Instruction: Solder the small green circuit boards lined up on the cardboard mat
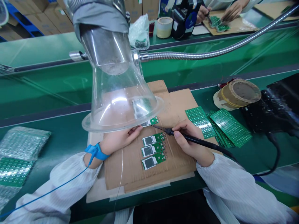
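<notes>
My right hand (190,138) is closed around a black soldering iron (198,140), its tip touching or close to the right part of a small green circuit board (153,121). My left hand (121,137), with a blue wrist strap (97,151), reaches to that board's left side under the clear hood; its fingertips are partly hidden, and what they hold cannot be made out. Nearer me on the cardboard (130,174), three boards with small grey screens lie in a column: the upper (153,139), the middle (153,150) and the lower (153,160).
A clear fume hood (119,109) hangs over the cardboard's left part. Green panels (231,126), a tape roll (237,93) and black equipment (263,112) are at right. Bagged panels (23,143) lie left. Another person's hands (233,11) work beyond the divider.
</notes>
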{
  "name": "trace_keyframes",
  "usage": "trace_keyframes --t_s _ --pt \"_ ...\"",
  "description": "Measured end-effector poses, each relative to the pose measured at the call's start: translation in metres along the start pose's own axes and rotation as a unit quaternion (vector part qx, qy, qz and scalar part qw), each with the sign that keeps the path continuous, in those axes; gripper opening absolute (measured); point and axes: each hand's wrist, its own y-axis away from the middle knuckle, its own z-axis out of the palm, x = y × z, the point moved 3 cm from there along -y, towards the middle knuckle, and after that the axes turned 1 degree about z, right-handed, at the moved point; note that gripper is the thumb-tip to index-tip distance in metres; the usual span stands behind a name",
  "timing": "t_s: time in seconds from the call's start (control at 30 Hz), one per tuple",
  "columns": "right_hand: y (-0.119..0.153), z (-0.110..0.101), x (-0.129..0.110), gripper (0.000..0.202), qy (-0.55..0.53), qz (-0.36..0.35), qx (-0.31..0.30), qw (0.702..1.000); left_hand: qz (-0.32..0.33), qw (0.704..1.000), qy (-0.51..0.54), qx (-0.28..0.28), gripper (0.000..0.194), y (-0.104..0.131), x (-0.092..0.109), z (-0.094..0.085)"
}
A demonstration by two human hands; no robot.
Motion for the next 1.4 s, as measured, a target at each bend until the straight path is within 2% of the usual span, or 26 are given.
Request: trace_keyframes --t_s 0.17,0.33,0.47,0.53,0.7,0.77,0.87,0.93,1.0,1.1,1.23,1.4 --pt "0.001 -0.001 -0.002 0.005 -0.002 -0.012 0.011 1.0 0.0 1.0 0.004 0.0 0.024 0.001 0.0 -0.002" --pt "0.007 -0.007 0.005 0.005 -0.048 0.003 0.06 0.997 0.007 1.0 0.012 0.001 0.021 0.001 0.0 -0.004" --pt "0.008 -0.006 0.008 0.01 -0.043 0.013 0.039 0.998 -0.001 1.0 0.023 0.008 0.016 0.001 -0.001 -0.005" --pt "0.007 -0.006 0.009 0.012 -0.051 0.016 0.049 0.997 -0.001 1.0 0.018 0.003 0.016 0.002 0.0 -0.004" --pt "0.004 -0.007 0.01 0.019 -0.076 0.022 0.084 0.993 0.112 0.989 0.094 -0.031 0.017 0.006 0.006 -0.001" --pt "0.002 -0.009 0.006 0.021 -0.08 0.021 0.089 0.993 0.083 0.989 0.121 -0.03 0.018 0.005 0.002 -0.001" --pt "-0.007 -0.01 -0.004 0.021 -0.074 0.035 0.067 0.994 -0.035 0.992 0.113 0.042 0.02 0.003 -0.012 -0.005" --pt "-0.015 -0.007 -0.007 0.021 -0.064 0.051 0.035 0.996 -0.078 0.989 0.1 0.072 0.02 0.003 -0.018 -0.005" --pt "-0.021 -0.002 -0.005 0.022 -0.06 0.048 0.021 0.997 -0.091 0.99 0.095 0.058 0.019 0.003 -0.021 -0.002" --pt "-0.025 0.005 0.005 0.024 -0.063 0.028 0.031 0.997 -0.096 0.991 0.086 0.036 0.018 0.005 -0.022 0.002" --pt "-0.024 0.009 0.014 0.023 -0.061 0.028 0.027 0.997 -0.084 0.993 0.063 0.053 0.02 0.005 -0.019 0.002" --pt "-0.025 0.01 0.011 0.019 -0.054 0.031 -0.004 0.998 -0.085 0.994 0.041 0.054 0.019 0.005 -0.02 0.002"
